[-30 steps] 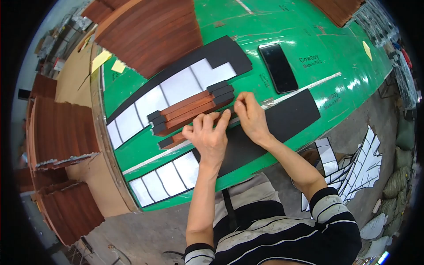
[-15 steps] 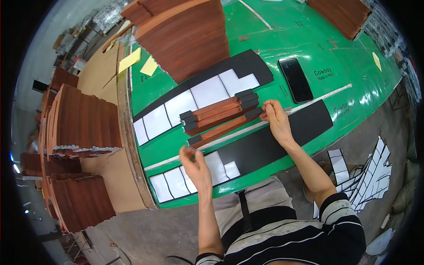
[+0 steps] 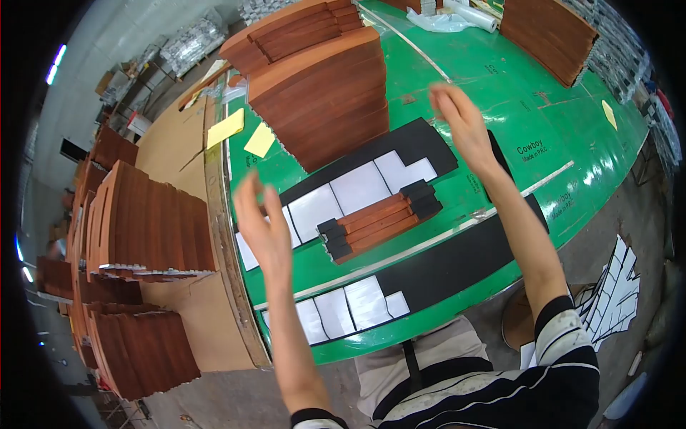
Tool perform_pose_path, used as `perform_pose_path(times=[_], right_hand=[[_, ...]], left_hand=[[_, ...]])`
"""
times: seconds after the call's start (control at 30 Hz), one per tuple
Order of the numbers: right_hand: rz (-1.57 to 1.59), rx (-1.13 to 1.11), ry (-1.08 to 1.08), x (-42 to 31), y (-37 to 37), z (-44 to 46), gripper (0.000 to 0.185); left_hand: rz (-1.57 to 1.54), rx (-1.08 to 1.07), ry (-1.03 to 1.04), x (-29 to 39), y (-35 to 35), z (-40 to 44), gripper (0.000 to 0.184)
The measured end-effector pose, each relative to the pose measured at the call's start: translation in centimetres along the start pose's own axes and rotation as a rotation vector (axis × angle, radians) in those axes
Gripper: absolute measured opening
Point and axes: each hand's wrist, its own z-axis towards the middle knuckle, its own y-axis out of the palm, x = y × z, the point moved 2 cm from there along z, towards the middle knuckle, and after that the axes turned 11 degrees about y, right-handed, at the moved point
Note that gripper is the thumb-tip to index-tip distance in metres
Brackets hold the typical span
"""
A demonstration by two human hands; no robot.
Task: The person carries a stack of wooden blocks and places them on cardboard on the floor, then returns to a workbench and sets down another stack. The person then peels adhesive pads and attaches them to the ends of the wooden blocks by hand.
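Note:
Several reddish-brown wood-look strips with black ends [image 3: 382, 226] lie side by side in a small bundle on the green table cover [image 3: 464, 68]. My left hand [image 3: 263, 225] is raised to the left of the bundle, fingers apart and holding nothing. Beyond the bundle to the right, my right hand [image 3: 463, 125] hovers with fingers stretched out and nothing in them. Behind the strips is a black sheet with white patches [image 3: 357, 189]; a second black sheet [image 3: 450, 247], also partly white, is at the near edge. A tall stack of reddish-brown boards [image 3: 321, 100] stands between my hands, farther back.
A black phone [image 3: 498, 157] is mostly hidden by my right forearm. Yellow paper pieces [image 3: 226, 127] lie at the left. More board stacks [image 3: 153, 222] stand on a brown surface [image 3: 175, 307] to the left. White, black-lined sheets [image 3: 611, 293] are low at the right.
Both hands have left the strips and moved up and away from me, the left also leftward. The nearest strip, earlier apart, now lies against the others. The view has shifted too.

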Motion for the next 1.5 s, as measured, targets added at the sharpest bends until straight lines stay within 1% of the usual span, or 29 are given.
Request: perform_pose_path(times=[0.07, 0.13, 0.17, 0.23, 0.27, 0.3, 0.33, 0.37, 0.4, 0.43, 0.47, 0.5, 0.53, 0.57, 0.6, 0.63, 0.7, 0.77, 0.8, 0.83, 0.87, 0.9, 1.03, 1.1, 1.17, 1.2, 1.3, 1.4, 1.5], right_hand=[[-0.041, 0.000, -0.083, -2.0, 1.7, 4.0, 0.034], [-0.178, 0.190, -0.393, -2.1, 3.4, 8.4, 0.033], [-0.183, 0.194, -0.392, -2.9, 3.7, 9.5, 0.033], [-0.398, -0.074, -0.067, -4.5, 4.3, 11.0, 0.034], [-0.402, -0.078, -0.061, -5.4, 4.4, 11.4, 0.034], [-0.419, -0.111, -0.014, -5.8, 4.6, 11.5, 0.030], [-0.439, -0.150, 0.044, -5.6, 4.7, 11.3, 0.026], [-0.446, -0.169, 0.071, -5.1, 4.8, 10.8, 0.026], [-0.202, -0.103, -0.039, -5.2, 4.7, 10.6, 0.028], [0.042, -0.028, -0.148, -6.1, 4.5, 9.8, 0.034], [0.103, -0.053, -0.149, -6.6, 3.9, 8.6, 0.026], [0.098, -0.055, -0.136, -6.5, 3.4, 7.1, 0.026], [0.210, -0.063, -0.097, -6.3, 2.5, 5.6, 0.022], [0.321, -0.073, -0.052, -5.9, 1.6, 3.7, 0.026], [0.290, -0.064, -0.057, -5.4, 0.7, 1.2, 0.023], [0.263, -0.053, -0.068, -4.9, -0.3, -1.5, 0.020], [0.169, -0.052, -0.086, -2.8, -2.1, -6.4, 0.021], [-0.114, -0.250, 0.053, 0.1, -4.3, -10.6, 0.027], [-0.004, -0.253, 0.112, 1.6, -4.3, -12.3, 0.025], [0.105, -0.256, 0.174, 3.1, -4.1, -13.8, 0.024], [0.054, -0.232, 0.189, 4.2, -3.8, -14.7, 0.024], [0.003, -0.208, 0.201, 5.3, -3.5, -15.3, 0.025], [-0.126, -0.117, 0.132, 8.5, -2.4, -15.8, 0.025], [-0.126, -0.108, 0.140, 9.1, -2.0, -15.7, 0.025], [-0.193, -0.109, 0.147, 9.7, -1.8, -15.4, 0.025], [-0.193, -0.109, 0.147, 9.8, -1.8, -15.4, 0.025], [-0.204, -0.115, 0.207, 10.0, -1.7, -15.7, 0.024], [-0.176, -0.119, 0.247, 9.7, -2.0, -16.0, 0.024], [-0.154, -0.149, 0.291, 9.8, -2.3, -16.4, 0.024]], left_hand=[[0.060, 0.010, 0.120, -1.8, 1.3, 5.8, 0.031], [0.113, 0.015, 0.087, -2.3, 2.4, 10.4, 0.037], [0.107, 0.013, 0.088, -1.8, 2.7, 12.1, 0.037], [0.038, -0.201, -0.312, -1.8, 3.3, 14.2, 0.040], [0.037, -0.205, -0.319, -2.5, 3.6, 14.8, 0.040], [-0.054, -0.144, -0.235, -3.3, 3.7, 15.1, 0.040], [-0.142, -0.089, -0.162, -2.8, 3.7, 14.6, 0.041], [-0.290, 0.033, -0.220, -2.7, 3.8, 14.1, 0.036], [-0.447, 0.076, -0.228, -2.4, 3.4, 13.8, 0.033], [-0.604, 0.123, -0.232, -1.9, 3.0, 13.4, 0.032], [-0.601, 0.115, -0.249, -1.5, 2.5, 12.5, 0.032], [-0.628, 0.158, -0.164, -0.3, 1.5, 11.4, 0.032], [-0.654, 0.205, -0.078, 0.8, 0.5, 9.8, 0.034], [-0.611, 0.203, -0.084, 1.9, -0.4, 7.6, 0.035], [-0.566, 0.200, -0.087, 2.9, -1.6, 5.3, 0.037], [-0.540, 0.213, -0.023, 3.3, -2.3, 2.6, 0.039], [-0.349, 0.102, 0.012, 4.3, -3.9, -3.4, 0.035], [-0.114, -0.065, 0.173, 3.6, -4.7, -9.0, 0.029], [-0.084, -0.099, 0.083, 3.9, -4.4, -11.2, 0.028], [-0.017, -0.170, 0.050, 3.8, -4.0, -12.8, 0.029], [-0.015, -0.187, -0.016, 3.7, -3.3, -14.1, 0.022], [-0.065, -0.172, -0.025, 2.8, -2.5, -15.4, 0.024], [-0.014, -0.203, -0.045, 0.2, 0.0, -17.3, 0.025], [-0.001, -0.205, -0.053, -0.3, 0.6, -17.4, 0.026], [-0.004, -0.199, -0.131, -0.5, 1.1, -17.3, 0.024], [-0.005, -0.199, -0.131, -0.4, 1.2, -17.2, 0.024], [-0.071, -0.136, -0.200, 0.0, 0.9, -17.2, 0.027], [-0.056, -0.217, -0.220, 0.6, 0.2, -17.5, 0.022], [-0.037, -0.248, -0.190, 0.8, -0.4, -18.2, 0.028]])
